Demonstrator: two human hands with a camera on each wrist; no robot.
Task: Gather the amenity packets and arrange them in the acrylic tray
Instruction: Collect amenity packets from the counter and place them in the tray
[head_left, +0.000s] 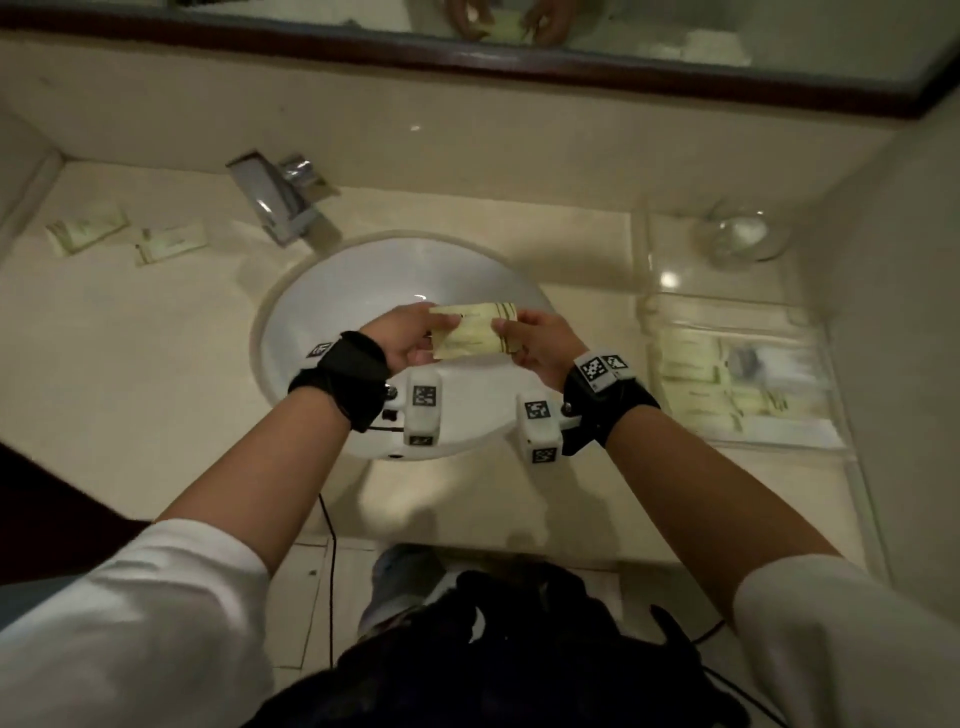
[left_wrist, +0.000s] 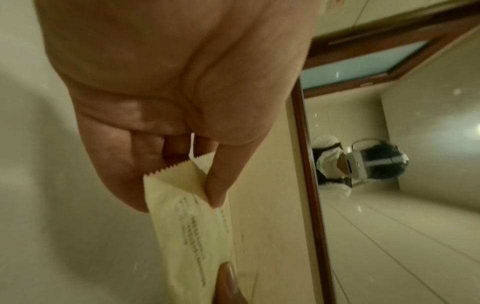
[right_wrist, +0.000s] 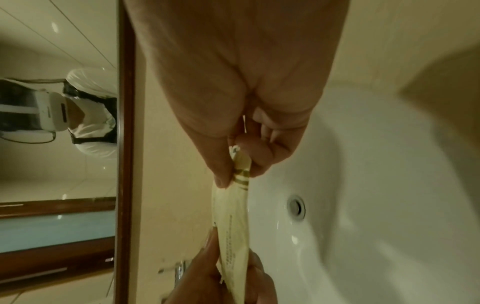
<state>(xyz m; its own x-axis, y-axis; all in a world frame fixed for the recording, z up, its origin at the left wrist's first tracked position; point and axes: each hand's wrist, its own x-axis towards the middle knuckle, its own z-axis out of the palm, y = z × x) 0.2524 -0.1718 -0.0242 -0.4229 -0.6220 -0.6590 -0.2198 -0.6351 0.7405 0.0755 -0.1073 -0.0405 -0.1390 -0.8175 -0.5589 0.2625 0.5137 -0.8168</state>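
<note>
Sleeves: two white sleeves (head_left: 130, 623) fill the bottom of the head view, forearms reaching forward over the bench (head_left: 130, 364).
Bench: pale stone, with a white sink (head_left: 363, 280) set in its middle and a chrome tap (head_left: 275, 202) behind the sink's left rim.
Mirror: a dark wooden frame (head_left: 467, 60) runs along the back wall; both hands show in the glass.
Acrylic tray: clear tray (head_left: 810, 431) on the bench right of the sink, several pale packets lying flat inside; a glass bowl (head_left: 748, 234) stands beyond it.
Loose packets: two packets (head_left: 85, 228) (head_left: 169, 241) lie on the bench left of the tap, near each other.
Left hand: left hand (head_left: 400, 338) has its fingers (left_wrist: 221, 185) pinching the serrated end of the held packets (head_left: 475, 332).
Right hand: right hand (head_left: 540, 343) has its fingers (right_wrist: 221, 170) pinching the striped end.
Held packets: a cream pair, one overlapping the other, stretched between both hands above the sink bowl.
</note>
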